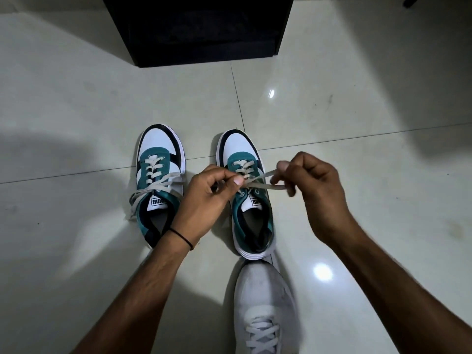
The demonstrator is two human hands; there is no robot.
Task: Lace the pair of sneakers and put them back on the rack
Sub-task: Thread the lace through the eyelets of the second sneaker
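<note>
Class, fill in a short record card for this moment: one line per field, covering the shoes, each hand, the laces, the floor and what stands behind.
left sneaker: on the floor, laced, lace ends lying loose over its side
right sneaker: on the floor, being laced
left hand: pinching the lace over the right sneaker
right hand: pinching the same lace, pulled to the right
grey shoe: nearest the camera, toe touching the right sneaker's heel
floor: pale glossy tiles
dark cabinet: behind the sneakers; contents too dark to tell

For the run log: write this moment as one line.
step: tying lace | left hand: pinching white lace | right hand: pinching same lace | right teal-and-white sneaker: on tiled floor | left sneaker: laced
</note>
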